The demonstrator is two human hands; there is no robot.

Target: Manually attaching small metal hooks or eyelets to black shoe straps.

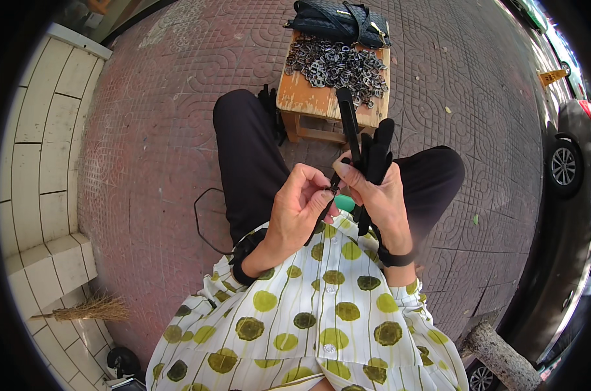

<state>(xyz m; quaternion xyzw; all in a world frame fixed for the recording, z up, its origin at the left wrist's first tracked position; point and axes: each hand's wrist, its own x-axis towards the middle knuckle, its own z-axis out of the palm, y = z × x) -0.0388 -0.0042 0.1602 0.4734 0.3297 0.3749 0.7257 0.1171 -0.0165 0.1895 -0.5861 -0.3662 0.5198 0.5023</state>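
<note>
Above my lap, my left hand (294, 207) is closed in a pinch on a small dark metal piece (334, 188) at the end of a black strap. My right hand (381, 197) grips a bundle of black straps (377, 155), with its thumb and fingers close to that same piece. One long flat strap (348, 117) sticks up from this bundle toward the stool. The fingertips partly hide the metal piece, so its exact shape cannot be made out. Beyond my hands, a pile of small metal buckles or rings (337, 68) covers much of a wooden stool (306, 99).
A black quilted bag (328, 23) lies on the stool's far end. A pale tiled wall (51, 130) runs along the left, with a straw broom (90, 309) near its foot. At the right stand a parked car (543, 241) and a stone post (504, 355). Patterned red paving (149, 163) surrounds me.
</note>
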